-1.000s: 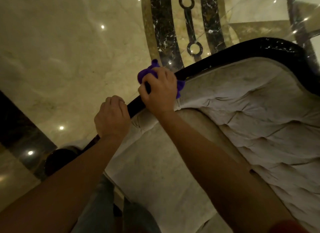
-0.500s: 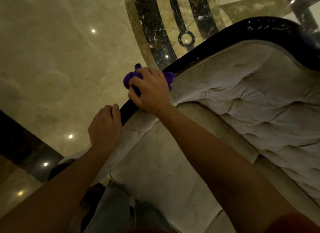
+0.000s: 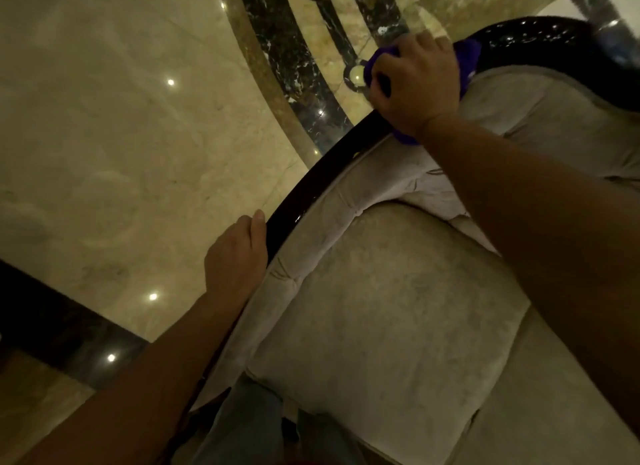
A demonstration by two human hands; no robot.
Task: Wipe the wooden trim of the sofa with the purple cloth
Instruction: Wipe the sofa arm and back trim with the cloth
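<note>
I look down from a head camera at the back of a pale upholstered sofa point(image 3: 381, 309), with a polished marble floor point(image 3: 121, 135) beyond it. My right hand point(image 3: 415, 84) sits at the upper right of the view, fingers curled and clamped on the purple cloth point(image 3: 469, 58). The cloth is bunched under my palm and pressed onto the wooden trim point(image 3: 294, 205), a dark, glossy rail that curves along the top edge of the sofa back. Purple fabric shows on the far side of my knuckles, beside my thumb, and in a small fold below my wrist.

My left hand point(image 3: 235, 257) is lower and to the left, well apart from the right. It holds nothing. Its fingers bend loosely over the outer side of the trim, and the thumb lies along the rail's edge. Between my two hands the bare trim runs in a long arc and catches small highlights.

The cream cushions are tufted and creased toward the right. The floor is beige marble with a curved dark inlay band point(image 3: 277, 49) and bright spots of reflected ceiling light. A dark strip of stone point(image 3: 52, 333) crosses the lower left. At the bottom edge, between my forearms, I see blue trouser legs point(image 3: 249, 426).
</note>
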